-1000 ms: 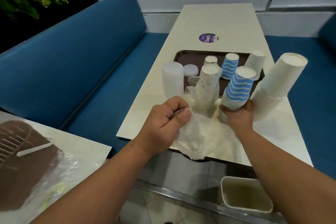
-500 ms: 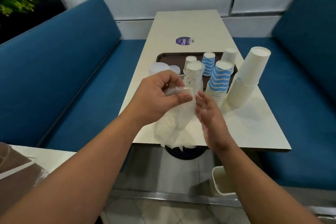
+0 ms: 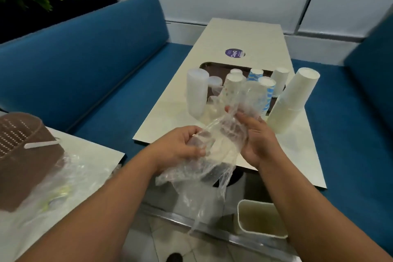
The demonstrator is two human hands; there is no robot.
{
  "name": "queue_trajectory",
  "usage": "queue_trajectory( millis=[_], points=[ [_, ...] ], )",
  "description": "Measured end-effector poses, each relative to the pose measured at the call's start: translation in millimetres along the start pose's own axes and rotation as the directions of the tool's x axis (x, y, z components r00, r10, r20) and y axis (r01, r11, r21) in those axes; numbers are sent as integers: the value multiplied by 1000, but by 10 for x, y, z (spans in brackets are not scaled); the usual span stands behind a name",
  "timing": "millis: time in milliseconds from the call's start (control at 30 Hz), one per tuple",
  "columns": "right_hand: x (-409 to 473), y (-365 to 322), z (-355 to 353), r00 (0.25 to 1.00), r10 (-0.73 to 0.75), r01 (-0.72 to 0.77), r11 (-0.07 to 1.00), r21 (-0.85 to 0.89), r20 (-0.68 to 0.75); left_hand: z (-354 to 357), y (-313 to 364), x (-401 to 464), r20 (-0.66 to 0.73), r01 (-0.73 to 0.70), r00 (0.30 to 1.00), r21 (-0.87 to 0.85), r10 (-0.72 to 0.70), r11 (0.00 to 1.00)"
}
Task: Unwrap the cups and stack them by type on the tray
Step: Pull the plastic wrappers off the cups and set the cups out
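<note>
Table: a long pale rectangular tabletop is seen between blue upholstered benches, with a round purple sticker at its far middle.
Tray: a dark brown flat plastic tray lies at mid-table; its contents are upside-down cups, namely a small white paper cup, a blue-and-white wavy-striped paper cup, a plain white paper cup at the right, and a short translucent plastic cup at the left.
Tall white stack: a leaning stack of large plain white paper cups is stood on the table, right of the tray.
Translucent stack: a stack of frosted plastic cups is stood at the tray's left near corner.
Near stacks: a dotted white paper cup stack and a blue-striped cup stack are seen behind the wrap, partly veiled; whether they stand on the tray cannot be told.
Bin: a cream rectangular waste bin is seen on the floor, near right; the contents are not discernible.
Basket: a brown perforated plastic basket lies overturned on a near-left table, over clear plastic.
Wrap: a crumpled clear plastic wrapper is held above the table's near edge, hanging downward.
Left hand: the left hand is curled round the wrapper's lower bunch.
Right hand: the right hand is closed on the wrapper's upper part, pinched at the fingertips.
</note>
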State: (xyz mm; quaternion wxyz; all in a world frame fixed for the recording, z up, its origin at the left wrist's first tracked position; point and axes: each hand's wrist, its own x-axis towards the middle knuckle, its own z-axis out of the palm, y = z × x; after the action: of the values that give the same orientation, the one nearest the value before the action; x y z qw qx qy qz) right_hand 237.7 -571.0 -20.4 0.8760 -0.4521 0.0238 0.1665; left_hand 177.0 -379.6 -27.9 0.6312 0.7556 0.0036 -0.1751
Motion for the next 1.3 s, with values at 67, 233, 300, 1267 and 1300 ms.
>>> queue_trajectory(
  millis=[67, 233, 300, 1267, 1300],
  points=[
    [20, 73, -8, 998, 69, -69, 998, -9, 14, -37, -68, -159, -30, 67, 997, 24, -66, 997],
    [26, 572, 350, 983, 183, -184, 982, 50, 17, -200, -185, -641, -191, 206, 963, 70, -189, 976],
    [25, 836, 568, 974, 224, -228, 967, 114, 41, -178, -214, -799, -425, 269, 893, 246, -146, 931],
    [401, 3777, 2182, 686, 222, 726, -151, -671, 693, -1942, -2629, -2339, -610, 663, 748, 676, -260, 322],
    [416, 3843, 2108, 622, 389, 778, -214, -590, 679, -1947, -2665, -2310, -596, 659, 752, 681, -281, 319]
  ],
)
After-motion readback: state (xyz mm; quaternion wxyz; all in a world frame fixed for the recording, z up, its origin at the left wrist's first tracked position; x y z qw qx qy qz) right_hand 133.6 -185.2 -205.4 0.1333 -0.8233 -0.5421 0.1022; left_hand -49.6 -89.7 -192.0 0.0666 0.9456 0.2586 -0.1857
